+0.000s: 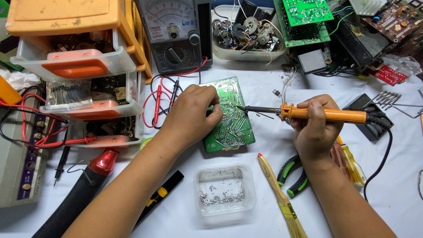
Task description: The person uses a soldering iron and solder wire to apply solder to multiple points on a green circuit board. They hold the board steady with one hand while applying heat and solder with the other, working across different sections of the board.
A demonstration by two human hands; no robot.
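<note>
My right hand (315, 128) is gripping the orange-handled soldering iron (308, 113); my left hand (194, 112) is pinching, seemingly, the green printed circuit board (231, 125).

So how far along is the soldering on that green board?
Done: the tub below the board holds a heap of metal bits, though where they came from cannot be told. In hand: the left hand steadies the board, solder side up, while the right hand holds the iron with its tip on the tracks. Left: how many joints remain cannot be told; pliers and brush lie unused.
</note>
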